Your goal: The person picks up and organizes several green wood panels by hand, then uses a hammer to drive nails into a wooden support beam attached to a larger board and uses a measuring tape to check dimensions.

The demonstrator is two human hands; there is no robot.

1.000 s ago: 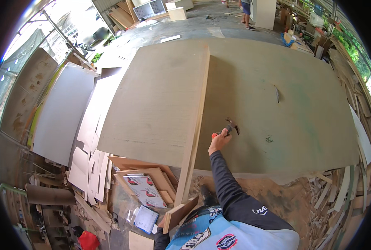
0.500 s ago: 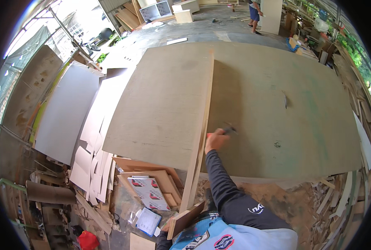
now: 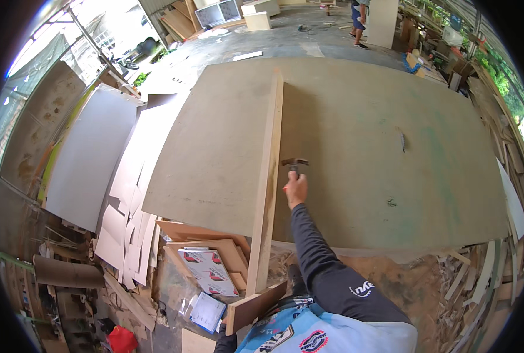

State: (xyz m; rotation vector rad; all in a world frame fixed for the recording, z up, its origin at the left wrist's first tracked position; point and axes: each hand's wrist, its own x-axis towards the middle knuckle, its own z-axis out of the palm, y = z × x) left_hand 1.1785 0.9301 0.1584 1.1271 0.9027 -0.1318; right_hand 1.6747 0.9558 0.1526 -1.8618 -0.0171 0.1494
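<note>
- Hands: one of two is visible, the right hand (image 3: pixel 297 189), its fingers wrapped around the handle of a hammer.
- Left arm: one dark sleeve (image 3: pixel 225 341) at the lower edge; its hand is hidden, so the state of its fingers cannot be told.
- Hammer: one dark metal claw hammer (image 3: pixel 295 162), head uppermost, just right of the beam, over the panel.
- Beam: one long, pale wooden beam (image 3: pixel 268 170), running front to back across the panel and past its near edge.
- Board: one brown rectangular wooden board (image 3: pixel 259 306), crosswise at the beam's near end.
- Panel: one broad, flat greenish-brown panel (image 3: pixel 368 106), bearing one slender grey object (image 3: pixel 402 142), right of the hammer.
- Floor, left: one blue clipboard with white paper (image 3: pixel 208 312); one crumpled red item (image 3: pixel 122 340).
- Background: one other person (image 3: pixel 359 23), partly cut off.
</note>
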